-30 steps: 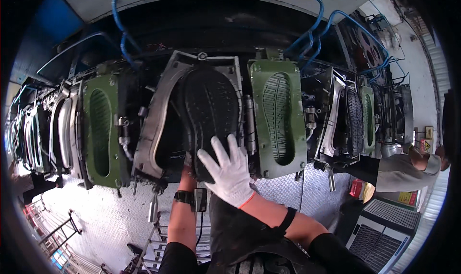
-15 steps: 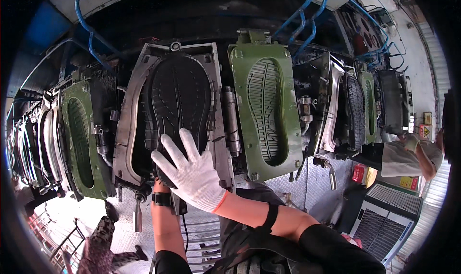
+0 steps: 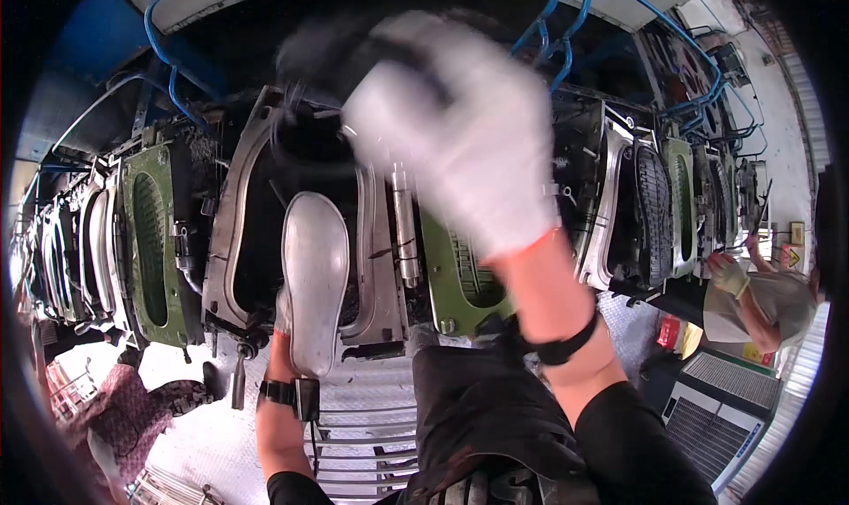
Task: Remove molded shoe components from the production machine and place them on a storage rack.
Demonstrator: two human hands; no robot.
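Note:
My right hand, in a white glove, is raised over the mould row and smeared by motion. Its fingers close on a black shoe sole, which shows as a dark blur beyond the hand. A smooth silver sole-shaped metal core stands tilted in front of the open metal mould frame. Against its lower left edge is my gloved left hand, with its fingers hidden behind the core. The green mould half with a ribbed sole cavity is partly covered by my right hand and forearm.
More moulds line both sides, including a green one at left and a black-treaded sole at right. Blue pipes bend down from above. Another person's gloved hand is at far right. A metal handle hangs below the frame.
My right hand has risen from the black sole's heel, taking the sole up and away from the frame. The silver core is now bare. My left hand has come partly into sight beside it.

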